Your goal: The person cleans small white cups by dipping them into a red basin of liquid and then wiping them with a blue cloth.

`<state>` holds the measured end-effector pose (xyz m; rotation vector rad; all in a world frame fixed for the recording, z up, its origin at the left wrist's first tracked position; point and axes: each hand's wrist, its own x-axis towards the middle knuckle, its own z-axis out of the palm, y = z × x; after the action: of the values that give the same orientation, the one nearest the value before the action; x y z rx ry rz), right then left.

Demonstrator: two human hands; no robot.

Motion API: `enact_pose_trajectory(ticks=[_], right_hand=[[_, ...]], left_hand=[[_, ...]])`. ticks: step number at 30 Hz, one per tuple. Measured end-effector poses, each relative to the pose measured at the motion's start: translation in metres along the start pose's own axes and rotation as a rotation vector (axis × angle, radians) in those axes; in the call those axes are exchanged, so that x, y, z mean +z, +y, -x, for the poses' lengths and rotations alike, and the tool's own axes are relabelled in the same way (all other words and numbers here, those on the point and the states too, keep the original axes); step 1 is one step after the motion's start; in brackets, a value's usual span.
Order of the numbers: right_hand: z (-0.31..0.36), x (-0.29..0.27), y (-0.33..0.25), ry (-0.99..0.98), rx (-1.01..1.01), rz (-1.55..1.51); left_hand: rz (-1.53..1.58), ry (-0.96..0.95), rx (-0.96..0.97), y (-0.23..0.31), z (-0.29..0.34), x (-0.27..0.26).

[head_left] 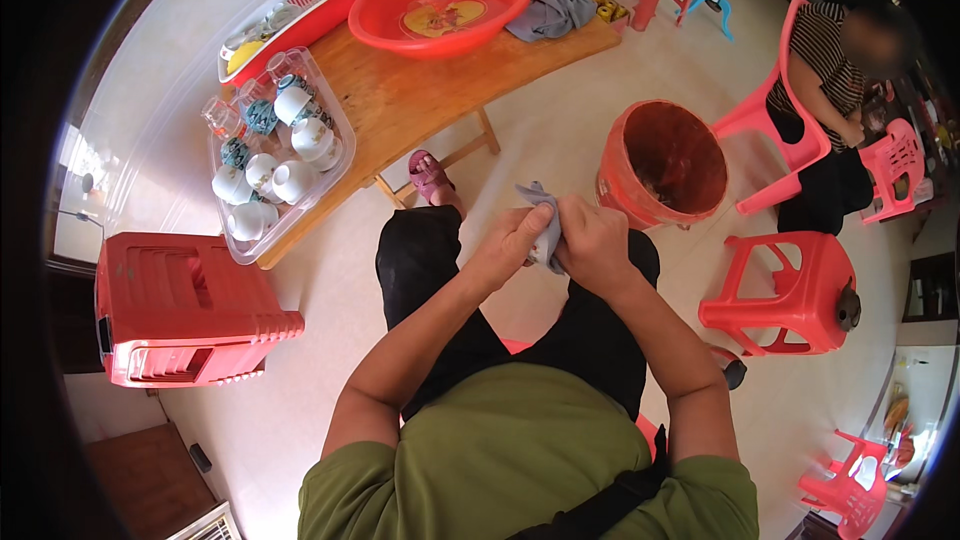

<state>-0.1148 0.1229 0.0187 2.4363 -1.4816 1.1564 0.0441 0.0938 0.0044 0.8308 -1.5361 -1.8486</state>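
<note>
Both hands meet above my lap around a bunched grey cloth [543, 230]. My left hand [508, 242] is closed on its left side, thumb on top. Closed over the right side is my right hand [592, 243]. Whether something small sits inside the folds, I cannot make out. A clear plastic tray [337, 112] at the table's left end holds several white cups [294, 181] and clear glasses [222, 117]. The wooden table [410, 90] also carries a large red basin [440, 5] and a crumpled grey cloth [553, 8].
A red bucket [655, 165] stands just beyond my right knee. Red stools [780, 295] are to the right, stacked red stools [180, 310] to the left. A red-and-white rack [310, 22] lies behind the tray. Another person [820, 70] sits at far right on a pink chair [795, 140].
</note>
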Motion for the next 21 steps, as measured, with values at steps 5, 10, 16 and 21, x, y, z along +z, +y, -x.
enact_pose_trajectory(ticks=[5, 10, 16, 21], right_hand=[[0.022, 0.023, -0.004, 0.014, 0.436, -0.411], [0.033, 0.033, -0.007, -0.074, 0.952, -1.222], [0.032, 0.019, 0.001, -0.005, 0.382, -0.254], [0.032, 0.032, -0.016, 0.179, 0.553, -0.637]], left_hand=[[-0.612, 0.228, 0.275, -0.004, -0.002, 0.008], [-0.936, 0.27, 0.51, -0.01, -0.001, 0.009], [-0.331, 0.206, 0.283, -0.007, -0.004, 0.012], [-0.648, 0.295, 0.409, -0.008, 0.002, 0.017]])
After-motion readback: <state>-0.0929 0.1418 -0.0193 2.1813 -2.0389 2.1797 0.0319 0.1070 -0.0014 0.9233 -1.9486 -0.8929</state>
